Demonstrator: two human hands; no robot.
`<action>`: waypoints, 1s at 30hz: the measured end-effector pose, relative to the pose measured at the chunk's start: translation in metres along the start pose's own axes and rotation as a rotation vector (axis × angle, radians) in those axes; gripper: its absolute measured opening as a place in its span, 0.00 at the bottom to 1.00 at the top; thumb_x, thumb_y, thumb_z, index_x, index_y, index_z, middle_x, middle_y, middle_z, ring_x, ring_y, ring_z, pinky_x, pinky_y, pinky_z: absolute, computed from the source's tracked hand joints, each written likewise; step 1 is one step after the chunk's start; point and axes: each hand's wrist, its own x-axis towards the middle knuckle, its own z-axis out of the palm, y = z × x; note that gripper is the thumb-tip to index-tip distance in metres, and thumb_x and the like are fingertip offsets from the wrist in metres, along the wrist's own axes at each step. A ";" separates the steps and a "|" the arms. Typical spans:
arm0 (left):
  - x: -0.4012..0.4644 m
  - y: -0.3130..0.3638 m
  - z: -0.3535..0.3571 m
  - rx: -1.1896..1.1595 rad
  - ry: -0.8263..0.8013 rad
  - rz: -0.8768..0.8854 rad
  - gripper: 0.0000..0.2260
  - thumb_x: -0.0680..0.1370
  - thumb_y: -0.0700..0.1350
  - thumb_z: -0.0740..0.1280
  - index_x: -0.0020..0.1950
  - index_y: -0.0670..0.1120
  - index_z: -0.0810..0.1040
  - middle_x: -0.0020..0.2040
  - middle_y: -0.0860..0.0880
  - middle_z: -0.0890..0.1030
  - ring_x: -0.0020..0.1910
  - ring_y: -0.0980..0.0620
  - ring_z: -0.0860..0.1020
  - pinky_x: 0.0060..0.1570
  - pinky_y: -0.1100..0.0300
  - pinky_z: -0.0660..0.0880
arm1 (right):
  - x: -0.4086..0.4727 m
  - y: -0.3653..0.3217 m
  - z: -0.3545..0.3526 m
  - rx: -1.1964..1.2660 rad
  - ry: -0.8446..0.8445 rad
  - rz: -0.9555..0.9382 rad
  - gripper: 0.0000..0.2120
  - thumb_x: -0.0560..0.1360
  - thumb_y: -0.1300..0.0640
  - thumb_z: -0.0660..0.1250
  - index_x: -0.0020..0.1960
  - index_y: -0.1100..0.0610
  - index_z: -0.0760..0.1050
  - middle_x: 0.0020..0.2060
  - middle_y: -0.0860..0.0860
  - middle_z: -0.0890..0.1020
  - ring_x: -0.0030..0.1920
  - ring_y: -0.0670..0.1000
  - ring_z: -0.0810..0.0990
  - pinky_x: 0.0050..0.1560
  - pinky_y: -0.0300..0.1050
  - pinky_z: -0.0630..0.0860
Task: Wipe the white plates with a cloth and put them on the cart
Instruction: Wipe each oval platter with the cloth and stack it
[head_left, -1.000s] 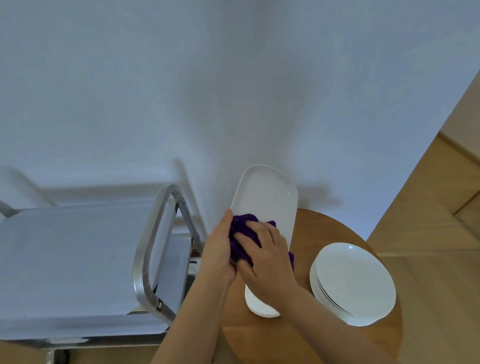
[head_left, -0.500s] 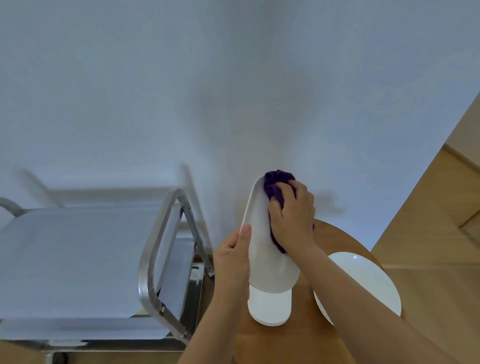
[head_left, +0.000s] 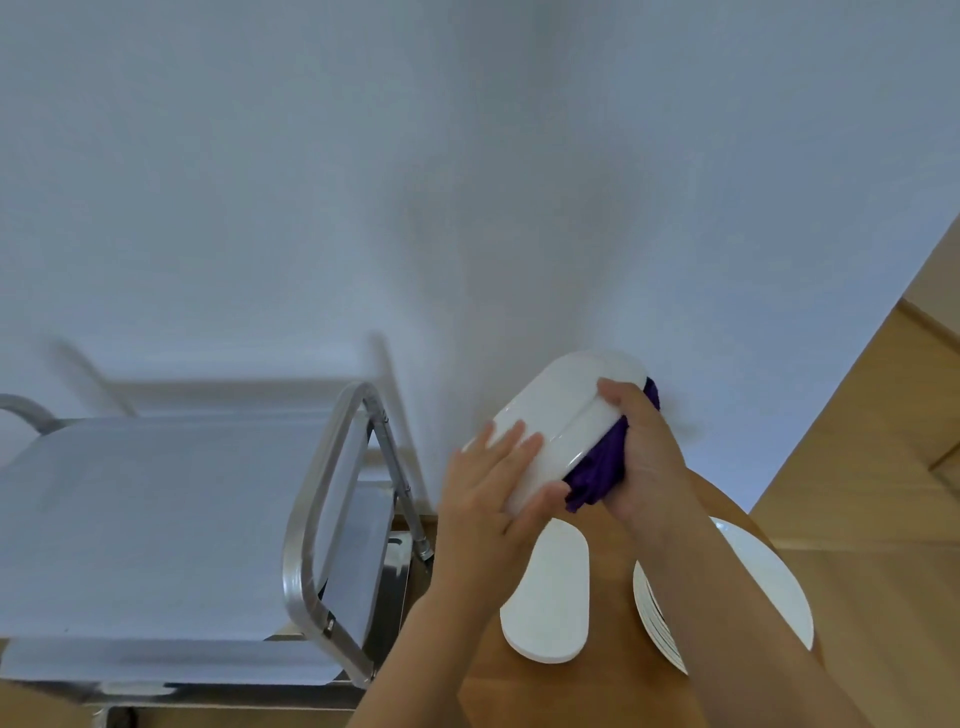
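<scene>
Gripping oblong plate (head_left: 558, 431): left hand (head_left: 488, 499) underneath edge; right hand (head_left: 644, 457) clutching cloth (head_left: 602, 467).

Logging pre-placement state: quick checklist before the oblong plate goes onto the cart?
1. Left hand holds the oblong plate: ok, thumb under, fingers flat on top.
2. Right hand grips the purple cloth against the plate: ok.
3. Plate wiped all over: cannot tell.
4. Cart top covered by a white sheet, nothing showing on it: ok.
5. Plate lifted off the round table: ok.
6. Other oblong plate and round plate stack on the table, unwiped or not: cannot tell.
</scene>
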 end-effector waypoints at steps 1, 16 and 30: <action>0.001 -0.001 0.000 -0.075 0.019 -0.145 0.36 0.71 0.73 0.53 0.69 0.51 0.71 0.71 0.55 0.66 0.74 0.55 0.58 0.71 0.51 0.60 | 0.001 0.000 -0.004 0.009 0.003 -0.019 0.06 0.68 0.57 0.71 0.44 0.52 0.78 0.37 0.53 0.84 0.36 0.54 0.84 0.35 0.51 0.80; 0.027 -0.026 -0.016 -1.407 0.067 -1.134 0.22 0.63 0.34 0.69 0.57 0.39 0.76 0.48 0.39 0.84 0.49 0.40 0.81 0.37 0.45 0.78 | 0.004 0.010 -0.043 0.032 -0.118 0.063 0.22 0.60 0.52 0.76 0.53 0.52 0.78 0.45 0.54 0.85 0.43 0.56 0.84 0.36 0.52 0.79; 0.027 -0.017 -0.018 -0.633 -0.304 -0.531 0.18 0.66 0.36 0.72 0.50 0.54 0.80 0.43 0.51 0.85 0.45 0.47 0.83 0.41 0.54 0.80 | -0.017 0.036 0.009 -1.335 -0.181 -1.143 0.17 0.75 0.52 0.63 0.60 0.56 0.78 0.60 0.55 0.75 0.60 0.56 0.72 0.60 0.48 0.71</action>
